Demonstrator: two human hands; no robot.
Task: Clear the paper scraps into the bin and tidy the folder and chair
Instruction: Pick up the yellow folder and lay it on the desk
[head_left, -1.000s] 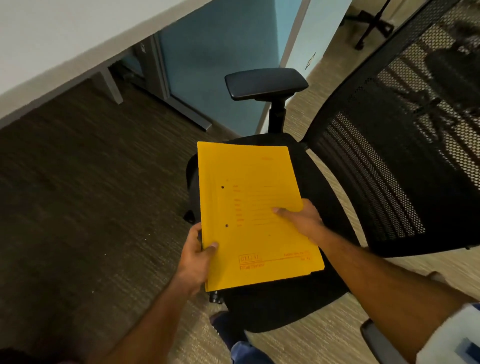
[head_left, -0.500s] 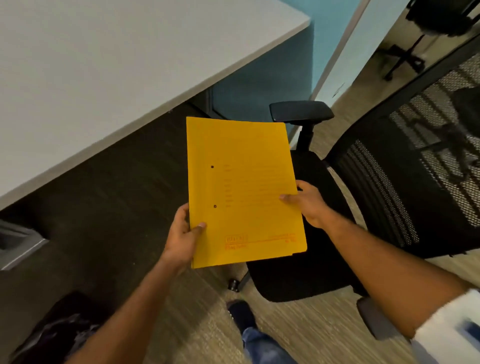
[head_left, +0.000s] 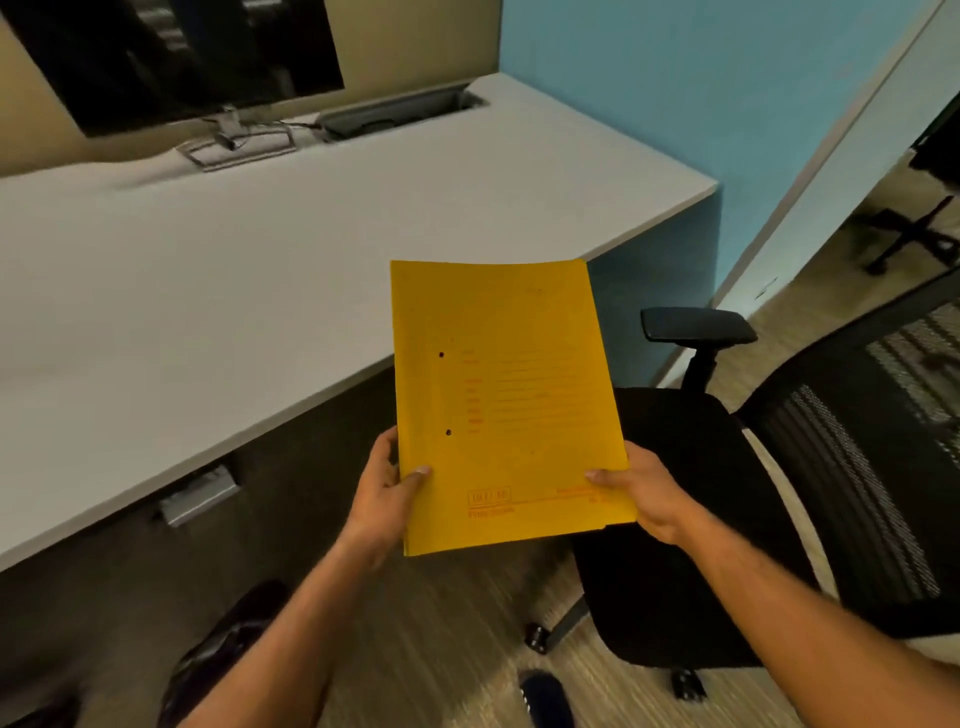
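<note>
Yellow card folder (head_left: 506, 405) is held up in the air by both hands, between the white counter (head_left: 208, 291) on the left and a black office chair (head_left: 691, 519) on the right. Its long side runs away from the person, and its far end overlaps the counter's near edge in the view. Red printing and two small punched holes show on the cover.

The left hand (head_left: 382, 493) grips the folder's lower left edge, with the thumb pressed on top and the fingers curled underneath. The right hand (head_left: 641, 493) pinches the lower right corner the same way, thumb on the cover and fingers hidden below.

The chair's seat is partly hidden behind the folder and the right forearm. One armrest (head_left: 696, 325) stands beyond the seat, and the mesh backrest (head_left: 857, 467) is at the far right.

At the back of the counter are a dark monitor (head_left: 176, 57) on a silver stand (head_left: 239, 143) and a grey cable recess (head_left: 395, 111). A blue partition (head_left: 675, 93) rises behind the counter's end. On the carpet near the bottom edge are a black bag (head_left: 223, 654) and the tip of a dark shoe (head_left: 545, 699).
</note>
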